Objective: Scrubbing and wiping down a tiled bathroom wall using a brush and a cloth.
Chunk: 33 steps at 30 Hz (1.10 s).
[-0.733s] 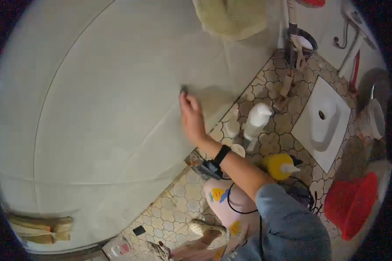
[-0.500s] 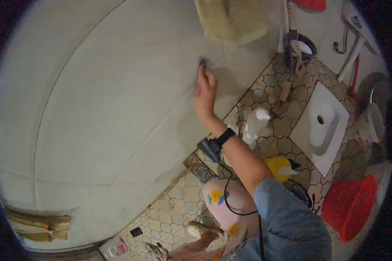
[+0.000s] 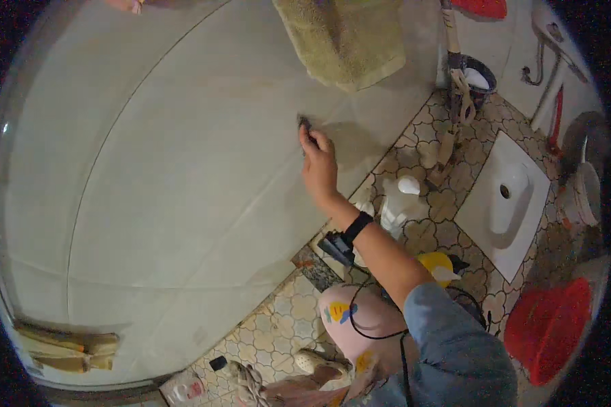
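Note:
My right hand [image 3: 320, 169], with a black band on its wrist, reaches up from the lower right to a large pale wall surface [image 3: 183, 176]. Its fingers are closed on a small dark object [image 3: 304, 122], held against or close to the surface; its kind is too small and blurred to tell. Above the hand hangs a yellow-green towel [image 3: 349, 51]. Under the wrist is a dark device with a black cable [image 3: 337, 248]. My left hand does not show.
A white squat toilet [image 3: 506, 203] is set in the patterned tile floor [image 3: 278, 312]. Around it are a white bottle [image 3: 395, 207], a yellow container [image 3: 436, 266], a red basin [image 3: 546, 332] and a dark bucket [image 3: 478, 78]. A clear container [image 3: 183, 388] lies at the lower left.
My right hand and the small dark object have shifted down and slightly left on the pale surface. The view has moved a little, and a skin-coloured shape now shows at the top left edge.

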Tool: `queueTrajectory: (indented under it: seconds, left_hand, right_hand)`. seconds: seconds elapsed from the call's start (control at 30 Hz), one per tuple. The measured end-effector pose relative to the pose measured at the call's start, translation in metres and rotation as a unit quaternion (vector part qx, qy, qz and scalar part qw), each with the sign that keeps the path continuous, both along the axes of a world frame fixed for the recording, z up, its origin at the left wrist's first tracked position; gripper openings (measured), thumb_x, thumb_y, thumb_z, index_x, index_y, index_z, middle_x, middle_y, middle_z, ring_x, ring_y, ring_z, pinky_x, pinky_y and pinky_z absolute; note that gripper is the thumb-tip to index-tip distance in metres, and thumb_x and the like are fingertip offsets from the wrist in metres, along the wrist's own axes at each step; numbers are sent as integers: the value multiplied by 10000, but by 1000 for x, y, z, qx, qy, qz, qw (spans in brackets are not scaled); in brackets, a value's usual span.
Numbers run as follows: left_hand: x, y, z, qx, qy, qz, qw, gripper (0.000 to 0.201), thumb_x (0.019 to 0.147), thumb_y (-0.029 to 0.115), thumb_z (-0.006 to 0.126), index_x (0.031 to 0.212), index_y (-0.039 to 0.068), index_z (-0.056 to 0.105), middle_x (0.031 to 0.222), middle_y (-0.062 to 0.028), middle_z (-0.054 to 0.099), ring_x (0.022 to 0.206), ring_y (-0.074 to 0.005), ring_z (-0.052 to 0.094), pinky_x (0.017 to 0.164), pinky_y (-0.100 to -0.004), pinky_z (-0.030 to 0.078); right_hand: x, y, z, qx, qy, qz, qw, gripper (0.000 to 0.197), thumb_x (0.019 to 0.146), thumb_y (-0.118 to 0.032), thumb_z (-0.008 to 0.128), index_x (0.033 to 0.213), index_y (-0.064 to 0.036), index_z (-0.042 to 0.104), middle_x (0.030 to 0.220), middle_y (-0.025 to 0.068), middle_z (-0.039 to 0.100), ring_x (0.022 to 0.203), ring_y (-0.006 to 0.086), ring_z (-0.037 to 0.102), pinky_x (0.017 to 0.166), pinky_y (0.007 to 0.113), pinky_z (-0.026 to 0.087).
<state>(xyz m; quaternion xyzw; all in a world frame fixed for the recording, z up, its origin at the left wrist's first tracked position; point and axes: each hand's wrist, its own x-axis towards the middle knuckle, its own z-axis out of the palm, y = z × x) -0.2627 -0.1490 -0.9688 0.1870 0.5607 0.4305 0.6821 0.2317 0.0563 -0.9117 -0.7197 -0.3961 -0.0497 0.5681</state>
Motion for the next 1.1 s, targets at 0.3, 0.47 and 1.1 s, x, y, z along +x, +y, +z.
queueTrajectory:
  seconds: [0.3, 0.47, 1.1]
  left_hand:
    - [-7, 15, -25, 6, -31, -27, 999, 383, 785, 196, 445, 1068, -47, 534, 973, -167, 600, 867, -279, 589, 755, -392, 493]
    - [-19, 24, -41, 8, -58, -45, 997, 382, 780, 192, 446, 1063, -48, 536, 970, -165, 601, 866, -277, 589, 756, -390, 493]
    - [-37, 34, -53, 0, -67, -69, 995, 378, 760, 178, 451, 1044, -53, 545, 958, -159, 603, 860, -270, 587, 756, -382, 490]
  right_hand:
    - [-21, 2, -16, 110, -52, -48, 991, 573, 731, 121, 470, 1258, -104, 483, 1068, 122, 496, 961, 295, 476, 833, 347, 398]
    - [-66, -1, -26, 43, -68, 58, 995, 620, 719, 112, 477, 1300, -98, 425, 1156, 156, 480, 1014, 326, 459, 890, 382, 378]
    - [-79, 3, -23, 151, -37, -27, 987, 499, 769, 132, 431, 1218, -70, 509, 1031, 142, 502, 895, 298, 500, 789, 303, 420]
